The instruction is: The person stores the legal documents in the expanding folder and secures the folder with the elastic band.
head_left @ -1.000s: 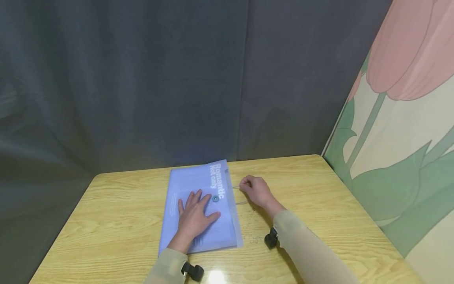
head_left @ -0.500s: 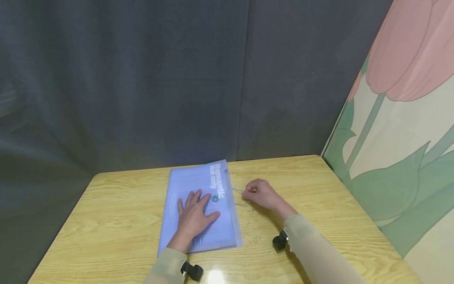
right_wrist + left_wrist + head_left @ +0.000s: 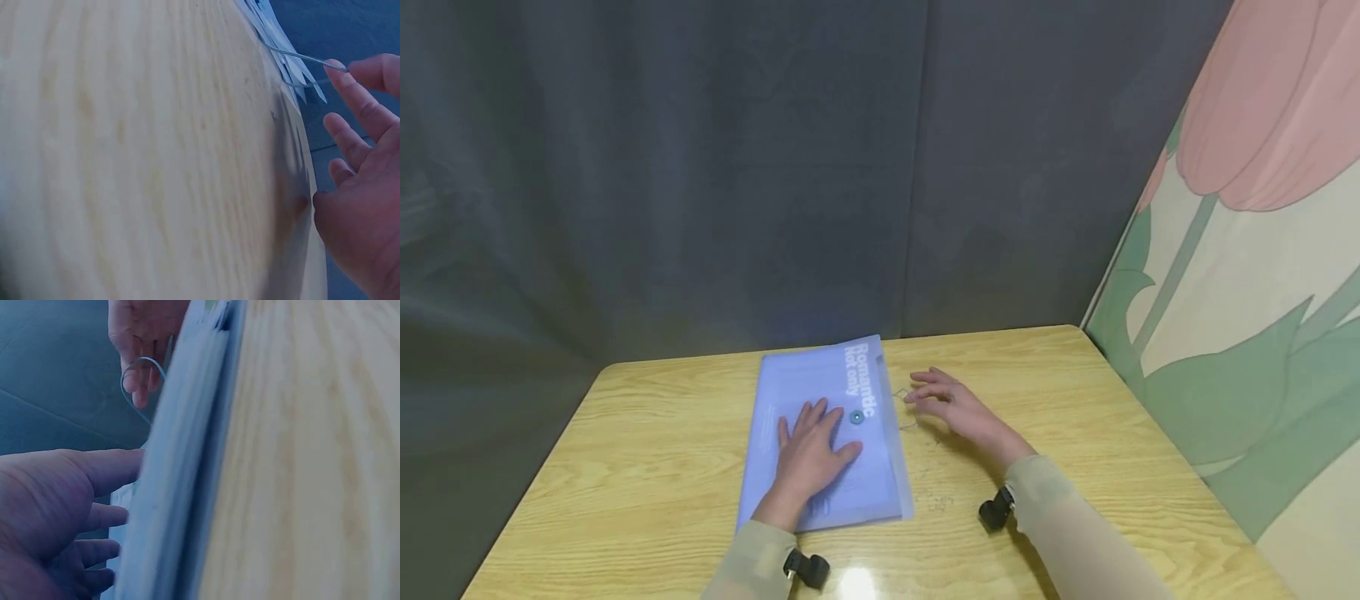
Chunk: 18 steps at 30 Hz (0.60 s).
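A blue translucent document folder (image 3: 865, 475) with white lettering lies on the wooden table. My left hand (image 3: 808, 458) rests flat on it with spread fingers, beside the round teal button (image 3: 857, 417). From the folder's right edge a thin string (image 3: 910, 426) comes out in a loop. My right hand (image 3: 958, 410) is to the right of that edge, a little above the table. In the right wrist view the thumb and a fingertip of the right hand (image 3: 362, 169) meet at the string (image 3: 300, 56) and pinch it; the other fingers are spread loosely. Sheet edges show at the folder (image 3: 178, 456) in the left wrist view.
The wooden table (image 3: 625, 467) has rounded back corners. A dark curtain (image 3: 760, 183) hangs behind it, and a wall with a tulip picture (image 3: 1262, 333) stands at the right. Small marks (image 3: 940, 503) show on the tabletop near the folder's right edge.
The right hand has drawn slightly right, and its fingers have spread from a tighter curl. The string loop has changed shape. Left hand and folder stay in place.
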Each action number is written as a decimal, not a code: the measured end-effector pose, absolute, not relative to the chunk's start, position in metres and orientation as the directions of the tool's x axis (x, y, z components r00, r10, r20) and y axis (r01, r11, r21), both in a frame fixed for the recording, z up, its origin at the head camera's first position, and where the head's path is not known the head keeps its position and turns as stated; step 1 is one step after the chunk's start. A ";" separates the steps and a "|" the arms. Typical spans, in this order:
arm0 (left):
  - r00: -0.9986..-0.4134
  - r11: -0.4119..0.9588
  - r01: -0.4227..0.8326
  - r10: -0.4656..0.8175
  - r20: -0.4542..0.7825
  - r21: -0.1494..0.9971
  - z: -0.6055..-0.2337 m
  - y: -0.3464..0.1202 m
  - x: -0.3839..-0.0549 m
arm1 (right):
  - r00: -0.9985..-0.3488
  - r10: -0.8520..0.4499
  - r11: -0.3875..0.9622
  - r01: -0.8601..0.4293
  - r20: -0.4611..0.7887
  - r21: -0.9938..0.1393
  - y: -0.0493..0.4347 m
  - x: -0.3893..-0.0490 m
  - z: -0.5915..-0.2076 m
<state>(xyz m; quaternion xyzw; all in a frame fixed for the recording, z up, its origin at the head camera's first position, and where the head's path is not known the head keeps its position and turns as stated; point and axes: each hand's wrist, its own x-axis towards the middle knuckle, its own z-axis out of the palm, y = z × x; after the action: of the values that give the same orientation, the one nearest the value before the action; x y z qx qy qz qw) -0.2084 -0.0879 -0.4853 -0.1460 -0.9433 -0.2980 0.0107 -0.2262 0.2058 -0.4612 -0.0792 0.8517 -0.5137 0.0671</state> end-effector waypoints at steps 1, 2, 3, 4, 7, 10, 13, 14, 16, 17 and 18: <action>-0.957 0.776 0.280 0.268 0.106 0.565 -0.484 -0.088 -0.208 | -0.977 -0.210 0.455 -0.077 -0.023 -0.887 0.206 -0.226 -0.462; -0.958 0.774 0.277 0.266 0.104 0.570 -0.483 -0.088 -0.207 | -0.977 -0.214 0.453 -0.087 -0.013 -0.887 0.206 -0.225 -0.462; -0.959 0.772 0.276 0.263 0.108 0.573 -0.483 -0.089 -0.207 | -0.976 -0.218 0.453 -0.098 -0.004 -0.886 0.205 -0.225 -0.463; -0.959 0.771 0.275 0.259 0.111 0.574 -0.481 -0.090 -0.207 | -0.976 -0.219 0.457 -0.108 0.006 -0.883 0.205 -0.225 -0.464; -0.958 0.780 0.285 0.253 0.135 0.557 -0.479 -0.093 -0.207 | -0.978 -0.207 0.466 -0.119 0.023 -0.877 0.204 -0.227 -0.468; -0.954 0.798 0.298 0.258 0.150 0.523 -0.477 -0.096 -0.209 | -0.980 -0.194 0.486 -0.131 0.039 -0.864 0.203 -0.228 -0.472; -0.952 0.816 0.306 0.276 0.134 0.490 -0.477 -0.098 -0.211 | -0.979 -0.195 0.500 -0.152 0.060 -0.852 0.201 -0.228 -0.473; -0.951 0.821 0.308 0.284 0.125 0.480 -0.477 -0.099 -0.212 | -0.978 -0.196 0.503 -0.157 0.065 -0.850 0.201 -0.228 -0.473; -0.950 0.829 0.309 0.296 0.104 0.466 -0.477 -0.101 -0.213 | -0.977 -0.203 0.502 -0.166 0.071 -0.849 0.198 -0.229 -0.472; -0.950 0.834 0.308 0.298 0.095 0.459 -0.478 -0.102 -0.214 | -0.975 -0.210 0.500 -0.171 0.073 -0.849 0.197 -0.229 -0.471; -0.949 0.837 0.308 0.300 0.093 0.453 -0.479 -0.104 -0.214 | -0.974 -0.214 0.499 -0.172 0.072 -0.849 0.195 -0.230 -0.471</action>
<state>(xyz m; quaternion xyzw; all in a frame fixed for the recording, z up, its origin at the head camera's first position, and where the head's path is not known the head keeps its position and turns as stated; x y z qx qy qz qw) -0.2143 -0.1042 -0.4787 -0.1587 -0.9583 -0.2377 0.0091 -0.2296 0.1951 -0.4706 -0.1115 0.8655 -0.4878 0.0215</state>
